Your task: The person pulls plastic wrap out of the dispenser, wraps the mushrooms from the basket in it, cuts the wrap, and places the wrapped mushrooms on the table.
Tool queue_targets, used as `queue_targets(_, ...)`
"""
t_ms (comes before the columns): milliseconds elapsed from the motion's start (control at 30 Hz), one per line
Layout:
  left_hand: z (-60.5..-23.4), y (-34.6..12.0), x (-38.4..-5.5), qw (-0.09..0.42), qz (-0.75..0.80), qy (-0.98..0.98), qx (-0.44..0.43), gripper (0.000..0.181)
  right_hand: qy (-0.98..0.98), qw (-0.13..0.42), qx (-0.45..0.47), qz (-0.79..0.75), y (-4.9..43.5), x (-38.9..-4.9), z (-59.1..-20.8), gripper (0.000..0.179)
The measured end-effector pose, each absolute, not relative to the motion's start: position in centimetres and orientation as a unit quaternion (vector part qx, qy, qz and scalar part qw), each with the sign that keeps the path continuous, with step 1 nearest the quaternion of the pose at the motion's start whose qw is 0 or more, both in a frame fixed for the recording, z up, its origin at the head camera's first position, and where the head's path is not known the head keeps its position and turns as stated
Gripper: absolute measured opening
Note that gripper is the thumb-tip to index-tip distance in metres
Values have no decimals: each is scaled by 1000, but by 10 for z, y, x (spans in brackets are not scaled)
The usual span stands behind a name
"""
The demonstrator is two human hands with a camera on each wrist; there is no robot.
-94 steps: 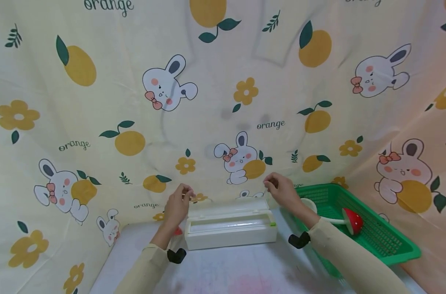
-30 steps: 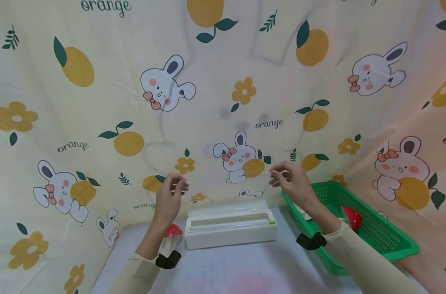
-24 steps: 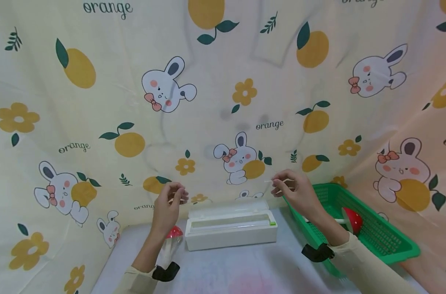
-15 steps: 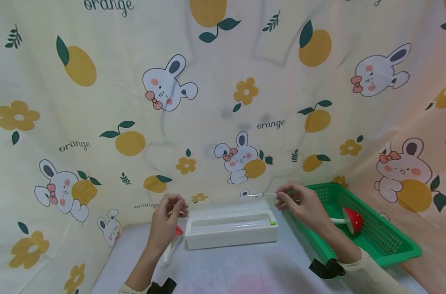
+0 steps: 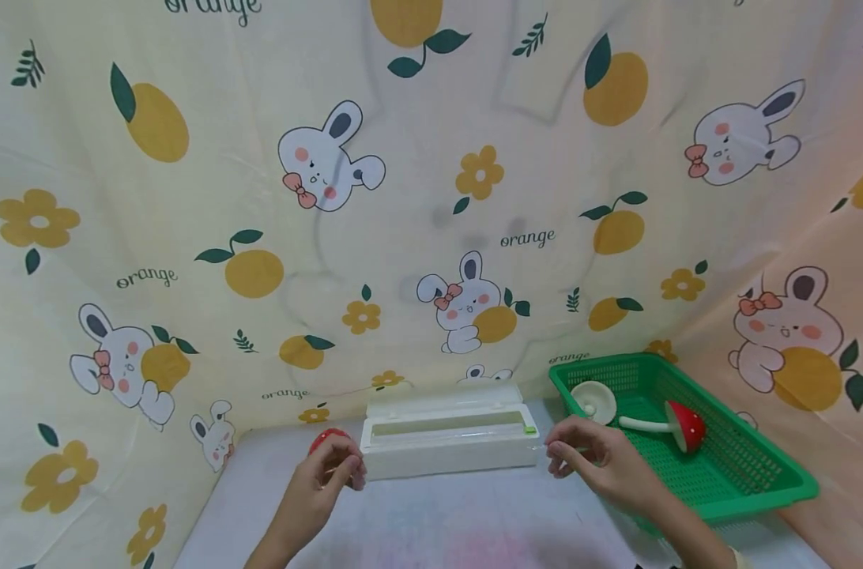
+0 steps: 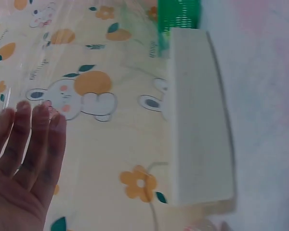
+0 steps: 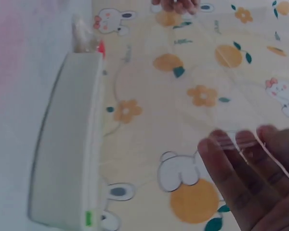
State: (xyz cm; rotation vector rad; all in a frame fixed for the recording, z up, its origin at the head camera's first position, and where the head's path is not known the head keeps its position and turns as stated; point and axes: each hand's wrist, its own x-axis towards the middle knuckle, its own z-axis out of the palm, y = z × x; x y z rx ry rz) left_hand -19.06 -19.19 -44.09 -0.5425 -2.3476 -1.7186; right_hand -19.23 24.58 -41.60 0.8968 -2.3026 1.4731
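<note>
A nearly invisible sheet of cling film [image 6: 19, 86] spans between my hands, showing as glossy streaks in both wrist views. My left hand [image 5: 314, 490] pinches one side of it, in front of the left end of a white cling film box [image 5: 449, 458]. My right hand [image 5: 609, 466] pinches the other side, off the box's right end and beside the green basket [image 5: 766, 494]. The box's lid [image 5: 442, 399] is tipped back, and a clear roll lies inside. Behind my left fingers shows the red spotted cap of a toy mushroom [image 5: 327, 437]; its stem is hidden.
In the basket lie another red-capped toy mushroom [image 5: 683, 427] with a white stem and a cream-coloured round piece [image 5: 593, 401]. A patterned cloth [image 5: 403, 276] hangs right behind the white table [image 5: 439, 521].
Both hands have come down from above the box to low in front of it, staying spread apart with the film. The box, mushrooms and basket have stayed in place.
</note>
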Motion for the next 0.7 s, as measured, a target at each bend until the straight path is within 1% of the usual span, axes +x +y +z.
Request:
queue_targets(100,-451,-197,-187,30,-562,-805,-187,13,-786,100,316,522,249,-187,-432,10)
queue_targets(167,-458,-200,-184,3,-550,-810,-202,15,-782,80,320,529,250,-185,-443,10)
queue_targets(233,-464,-203,-182,-11,-542,-810,-223,16,-779,55,320,536,250,-184,-453,9)
queue_targets(333,-477,-205,-180,-23,-530,-803,-271,12,-782,10,308,542,253,-181,-469,9)
queue_targets(467,-496,-206,-179,-60,-518,-797,-305,10,-787,-55,275,549,261,-178,-489,11)
queue_targets(567,-506,-206,-179,-104,-516,-799,-290,13,-797,-88,250,543,263,-178,-501,16)
queue_targets(700,-523,-210,-182,-147,-509,-797,-291,16,-814,-107,238,519,265,-177,-514,19)
